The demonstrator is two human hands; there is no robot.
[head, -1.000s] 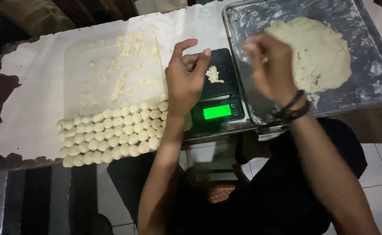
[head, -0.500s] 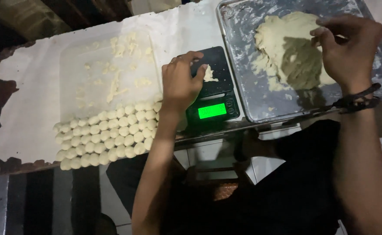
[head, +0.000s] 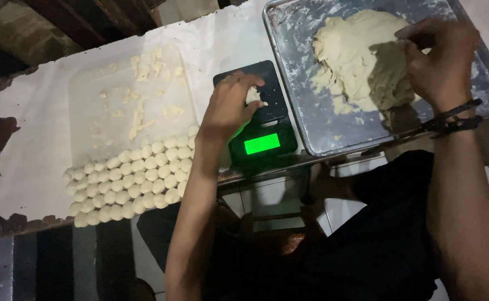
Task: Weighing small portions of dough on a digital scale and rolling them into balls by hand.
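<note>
While curled over the black scale (head: 267, 106), left hand (head: 230, 108) pinches a small dough piece (head: 253, 96) on its platform, grip narrow. Right hand (head: 442, 61) digs into the one dough mass (head: 361, 61) in the metal tray (head: 311, 128), fingers closed in dough. Four rows of dough balls (head: 133, 178) on white-papered surface (head: 33, 139). Green rectangular display lit at scale front.

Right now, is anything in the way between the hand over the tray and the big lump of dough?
Nothing visible. The right hand is already on the dough mass in the metal tray, its fingers at the dough's right edge.
</note>
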